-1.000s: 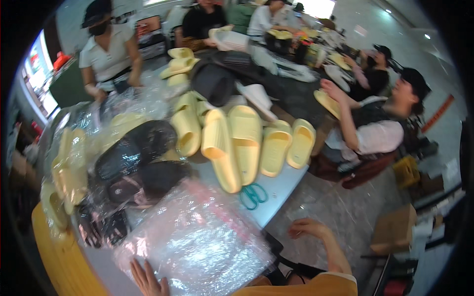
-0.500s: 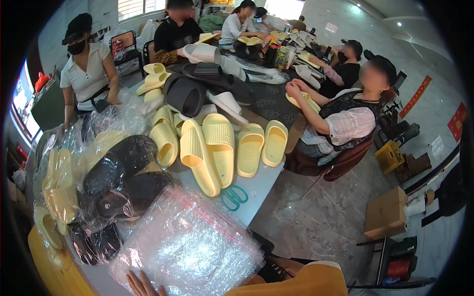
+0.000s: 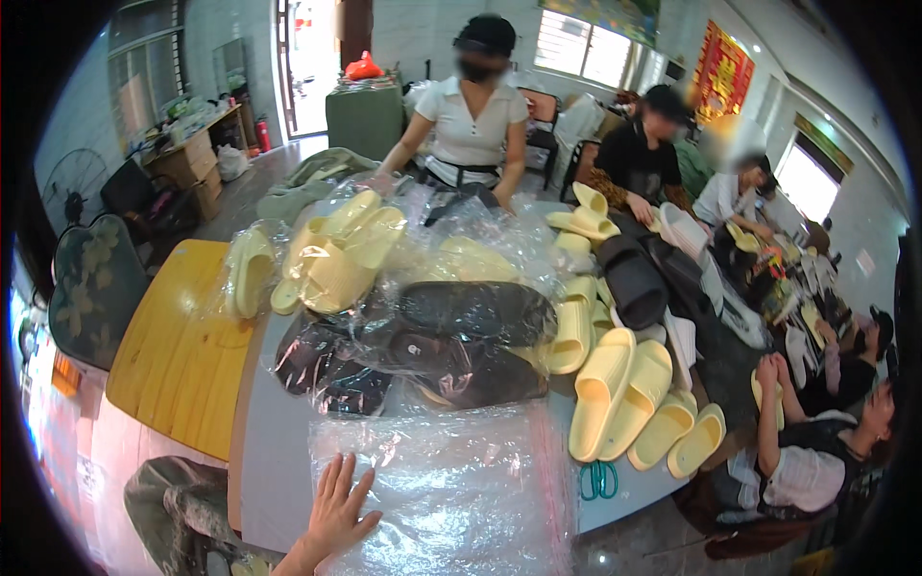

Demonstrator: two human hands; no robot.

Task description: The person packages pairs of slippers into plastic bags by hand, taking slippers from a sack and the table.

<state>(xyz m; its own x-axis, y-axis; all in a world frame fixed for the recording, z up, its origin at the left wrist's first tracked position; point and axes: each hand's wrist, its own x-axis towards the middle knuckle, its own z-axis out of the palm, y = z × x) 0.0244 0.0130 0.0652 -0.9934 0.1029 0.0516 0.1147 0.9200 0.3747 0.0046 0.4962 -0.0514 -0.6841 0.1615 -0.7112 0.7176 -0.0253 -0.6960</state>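
Far to the left of the left hand (image 3: pixel 338 507), a wooden table (image 3: pixel 178 346) butts against the grey table (image 3: pixel 274 451) the person works at. The left hand lies open and flat, fingers spread, on the near left edge of a stack of clear plastic bags (image 3: pixel 451 490), its fingertips touching the top sheet; it grips nothing. The right hand is out of the picture, so its state cannot be told. Just beyond the fingers, black slippers in bags (image 3: pixel 451 336) lie heaped against the far edge of the stack. Further off and slightly left, yellow slippers in bags (image 3: pixel 331 254) sit in a pile. To the right of the hand, past the stack, a pair of green scissors (image 3: pixel 599 478) lies near the table's edge. Above the scissors, loose yellow slippers (image 3: pixel 624 398) lie side by side in a row. Well beyond the hand, across the table, a person in a white shirt (image 3: pixel 471 125) stands over the bagged pile. Far right, other seated people (image 3: pixel 816 451) work along the same table.
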